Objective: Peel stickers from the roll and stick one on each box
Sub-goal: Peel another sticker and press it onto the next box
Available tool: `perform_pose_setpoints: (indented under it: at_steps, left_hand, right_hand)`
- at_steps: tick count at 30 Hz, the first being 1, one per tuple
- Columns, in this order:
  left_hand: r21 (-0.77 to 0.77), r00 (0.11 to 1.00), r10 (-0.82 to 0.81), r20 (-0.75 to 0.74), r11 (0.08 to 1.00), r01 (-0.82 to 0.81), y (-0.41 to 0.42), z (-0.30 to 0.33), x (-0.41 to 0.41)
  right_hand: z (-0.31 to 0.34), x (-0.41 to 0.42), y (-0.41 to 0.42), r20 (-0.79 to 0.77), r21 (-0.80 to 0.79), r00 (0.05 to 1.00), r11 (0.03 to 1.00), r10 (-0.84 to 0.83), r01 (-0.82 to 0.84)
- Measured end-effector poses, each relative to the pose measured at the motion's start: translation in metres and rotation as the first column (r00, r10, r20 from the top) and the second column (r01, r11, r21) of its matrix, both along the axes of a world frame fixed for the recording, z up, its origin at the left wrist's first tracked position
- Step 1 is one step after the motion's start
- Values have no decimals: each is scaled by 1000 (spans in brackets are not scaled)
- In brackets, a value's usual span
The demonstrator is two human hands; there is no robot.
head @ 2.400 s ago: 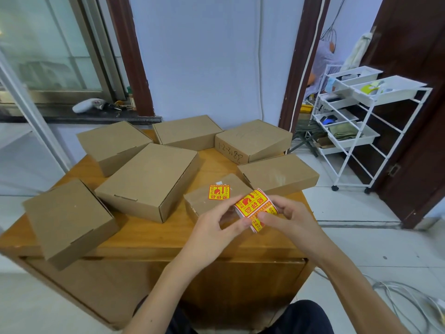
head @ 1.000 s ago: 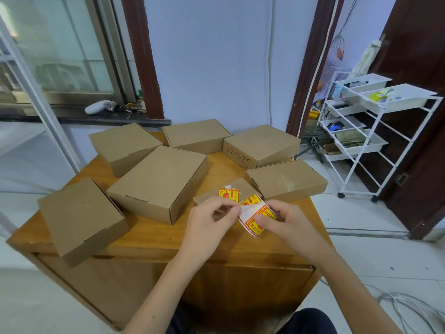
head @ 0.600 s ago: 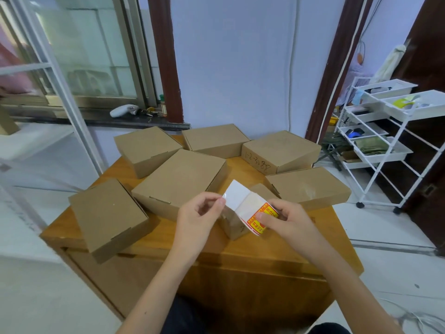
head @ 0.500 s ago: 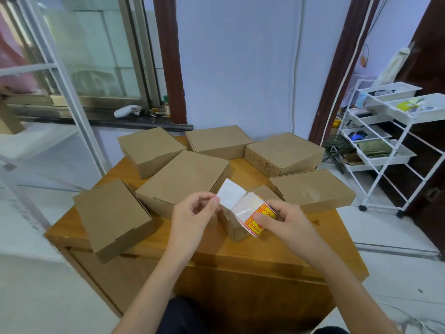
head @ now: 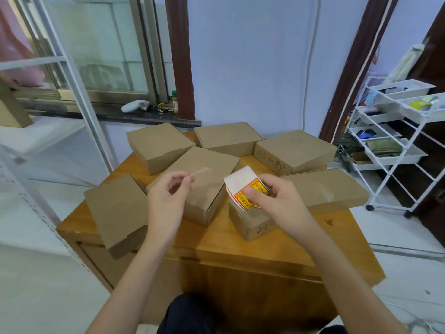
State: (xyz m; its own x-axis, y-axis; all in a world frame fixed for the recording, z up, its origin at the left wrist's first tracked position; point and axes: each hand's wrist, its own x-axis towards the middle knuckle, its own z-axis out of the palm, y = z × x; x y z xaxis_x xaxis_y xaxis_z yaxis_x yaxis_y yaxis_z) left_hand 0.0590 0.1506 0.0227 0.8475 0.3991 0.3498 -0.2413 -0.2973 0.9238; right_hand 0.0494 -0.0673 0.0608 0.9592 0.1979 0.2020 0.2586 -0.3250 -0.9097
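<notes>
A wooden table (head: 240,251) stands against a pale blue wall (head: 252,68). Left of the table is a window (head: 96,44); right of it, a white wire rack (head: 395,145) on a pale floor (head: 397,227).

Head view, close above table (head: 240,247), facing forward-down.

A wooden table (head: 252,251) stood before a pale blue wall (head: 252,63). A white wire cart (head: 395,150) with trays stood to the right. On the dark window ledge (head: 144,118) lay a white device (head: 133,106) beside a small jar (head: 175,102).
</notes>
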Motion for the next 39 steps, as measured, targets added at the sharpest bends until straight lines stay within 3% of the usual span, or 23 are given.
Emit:
perform_pose_setpoints:
  at_steps: [5,13,19,32,36,39]
  left_hand:
    - [314,998,54,-28,949,-42,-1,-2,24]
    - [698,989,59,-138,714,55,5,-18,50]
    - [677,978,79,-195,732,76,-1,-21,51]
    - [792,982,69,-176,602,99,-3,-24,30]
    - [524,974,-160,-157,823,220,-28,2,-1]
    - [493,912,-401,-83,779,387,-49,15,-22]
  right_hand:
    - [-3,10,7,-25,59,1000,998,-10,11]
    - [-10,17,-4,-60,48,998,998,-26,29]
    - [-12,17,-9,-54,56,999,998,-9,12]
    - [-12,10,-14,-81,123,997,992,-6,16]
    - [-9,5,-13,-108,153,994,987,-30,46]
    - [-6,0,-12,-128,193,991,979,-43,67]
